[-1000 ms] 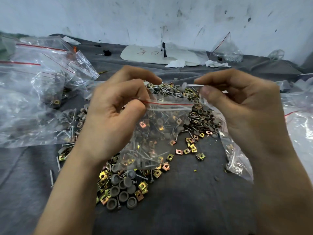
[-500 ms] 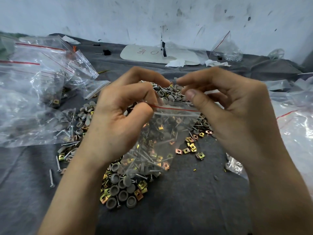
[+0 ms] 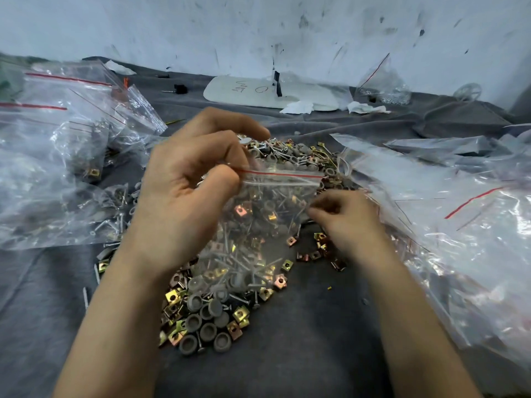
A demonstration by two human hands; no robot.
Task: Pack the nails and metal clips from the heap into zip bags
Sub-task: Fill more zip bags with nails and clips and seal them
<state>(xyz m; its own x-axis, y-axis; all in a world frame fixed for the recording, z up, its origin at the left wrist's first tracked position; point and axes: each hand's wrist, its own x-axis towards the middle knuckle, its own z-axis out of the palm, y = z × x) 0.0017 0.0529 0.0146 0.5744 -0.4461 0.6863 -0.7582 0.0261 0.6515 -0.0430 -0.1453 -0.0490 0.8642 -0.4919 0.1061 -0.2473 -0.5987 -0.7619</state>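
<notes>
Since the zip bag [image 3: 273, 219], hanging over the heap [image 3: 207, 320], looks thin, slick and bottom-heavy with pointed metal, my left hand [image 3: 186, 193] pinches its stiffer zip corner; right hand [image 3: 344, 222] curled at the heap, cannot tell if holding.

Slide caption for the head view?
Left hand pinches the zip bag by its top corner; right hand, fingers curled, digs at the heap.

A pale wall [image 3: 287, 27] rises in front of me, scuffed with dark marks and streaks. My counter [image 3: 287, 363] is covered in wrinkled grey cloth [image 3: 43, 282], and a white board [image 3: 224, 94] lies near its far edge.
</notes>
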